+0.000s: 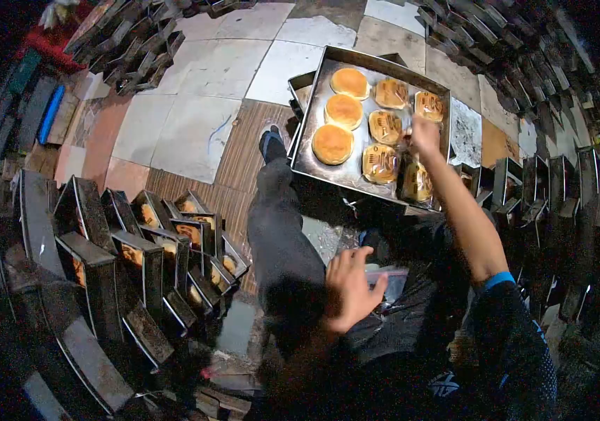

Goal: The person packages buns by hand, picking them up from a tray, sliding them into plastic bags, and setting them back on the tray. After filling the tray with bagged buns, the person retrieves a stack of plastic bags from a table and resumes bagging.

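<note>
A square metal tray (366, 184) holds three bare round buns (342, 112) on its left side and several buns in clear printed wrappers (385, 127) towards the right. Over the tray's right part is my right hand (422, 139), its fingers curled and slightly blurred. Just below them lies a wrapped bun (418, 182); whether they grip its plastic I cannot make out. My left hand (353, 291) is above my lap, fingers and thumb apart, with nothing in it. Beside its thumb, clear plastic bags (389, 283) rest on my dark trousers.
Dark metal tins, several with buns inside, are stacked at the left (149, 252). More tins stand at the right (559, 186) and along the upper right (496, 49). My sandalled foot (270, 144) is on the tiled floor (180, 133), left of the tray.
</note>
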A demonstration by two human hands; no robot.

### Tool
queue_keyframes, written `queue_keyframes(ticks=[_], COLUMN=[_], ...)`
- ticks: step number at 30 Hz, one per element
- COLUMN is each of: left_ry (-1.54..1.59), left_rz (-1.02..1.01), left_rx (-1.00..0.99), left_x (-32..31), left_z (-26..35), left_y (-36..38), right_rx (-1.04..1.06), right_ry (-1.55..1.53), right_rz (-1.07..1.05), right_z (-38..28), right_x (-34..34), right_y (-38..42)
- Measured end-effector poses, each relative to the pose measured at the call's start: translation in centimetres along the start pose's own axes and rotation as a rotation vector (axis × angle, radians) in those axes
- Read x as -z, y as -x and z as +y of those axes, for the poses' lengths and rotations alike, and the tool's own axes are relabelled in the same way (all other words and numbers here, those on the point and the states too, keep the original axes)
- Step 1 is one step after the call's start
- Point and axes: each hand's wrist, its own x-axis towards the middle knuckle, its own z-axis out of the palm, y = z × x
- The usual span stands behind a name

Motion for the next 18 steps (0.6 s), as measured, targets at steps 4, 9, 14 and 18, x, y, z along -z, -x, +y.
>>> queue_keyframes(ticks=[4,9,14,18], left_ry=[-0.27,-0.103,-0.09,0.315], left_rz=[-0.347,-0.299,-0.221,-0.133], left_rx=[0.098,-0.004,-0.033,-0.016], left_x=[-4.2,-2.6,-1.5,-0.3], left_z=[-4.8,-3.7,-1.5,-2.9], left_y=[2.5,2.7,2.5,0.9], right_rx=[0.171,0.358,0.879,0.291], right_ry=[0.219,0.059,0.098,-0.378], right_rz=[-0.721,-0.893,-0.304,-0.126], right_z=[-4.9,-5.3,-6.4,-10.5], right_x=[5.2,10.5,12.3,15.8], right_y=[13.9,28.0,28.4,25.9])
